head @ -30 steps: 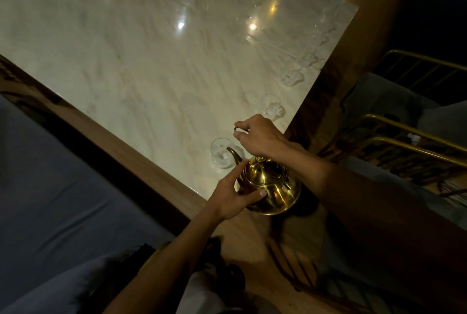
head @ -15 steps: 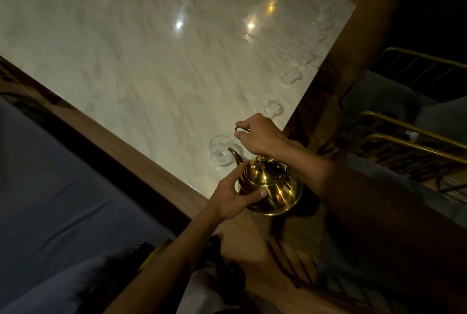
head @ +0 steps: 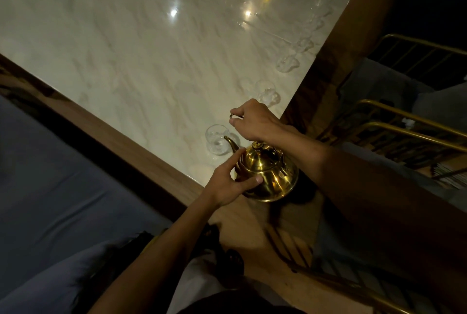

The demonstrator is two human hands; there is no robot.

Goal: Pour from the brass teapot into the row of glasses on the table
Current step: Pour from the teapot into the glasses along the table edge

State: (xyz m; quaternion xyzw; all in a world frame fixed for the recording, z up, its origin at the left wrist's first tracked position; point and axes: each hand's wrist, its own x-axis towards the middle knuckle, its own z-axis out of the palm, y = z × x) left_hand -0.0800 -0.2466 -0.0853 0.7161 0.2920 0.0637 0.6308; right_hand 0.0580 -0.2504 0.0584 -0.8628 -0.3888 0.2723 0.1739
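Note:
A brass teapot (head: pixel 271 177) hangs over the near corner of the marble table (head: pixel 131 56). My right hand (head: pixel 255 121) grips its handle from above. My left hand (head: pixel 230 183) presses against the pot's left side, thumb and forefinger on the brass. The spout tip sits over the rim of the nearest clear glass (head: pixel 217 139). A second glass (head: pixel 268 93) and a third glass (head: pixel 286 64) stand further along the table's right edge, with fainter glasses beyond them. I cannot tell whether liquid is flowing.
A wooden border (head: pixel 108 141) frames the marble top. Blue-grey cushions (head: pixel 50 187) lie at the left. Brass-framed chairs (head: pixel 404 126) with grey cushions stand to the right. Wooden floor slats (head: pixel 285 243) show below the teapot.
The teapot and both hands have barely shifted. The spout stays at the nearest glass.

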